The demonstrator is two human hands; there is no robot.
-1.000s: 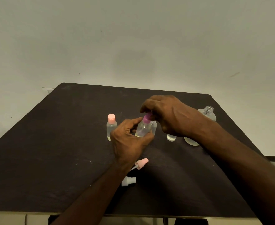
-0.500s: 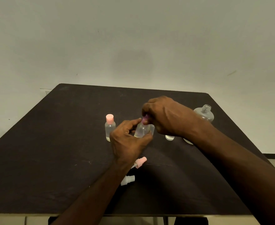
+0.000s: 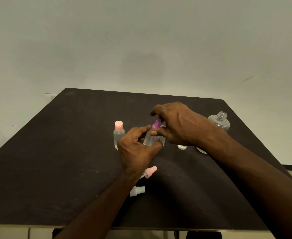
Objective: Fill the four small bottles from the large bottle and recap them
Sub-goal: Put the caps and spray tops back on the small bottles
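Nearest to us, a white spray cap [image 3: 137, 191] and a pink spray cap [image 3: 150, 171] lie loose on their sides on the dark table [image 3: 55, 169], so at least two bottles seem to remain uncapped. Just beyond them our left hand [image 3: 138, 150] grips a small clear bottle [image 3: 150, 139] around its body, while our right hand [image 3: 178, 124] pinches the purple cap [image 3: 156, 124] at its neck. Compared with half a second ago, the cap shows more clearly between the fingers and the bottle leans further; we judge the cap is being screwed down, with this bottle nearly recapped. Its long axis runs from the base, near-left, up to the cap, tilted far and right. To the left stands an upright small bottle with a pink cap [image 3: 119, 134], already closed. Right of our hands, another small bottle [image 3: 182, 147] is mostly hidden. Farthest right stands the large bottle [image 3: 219, 121], upright, mouth open.
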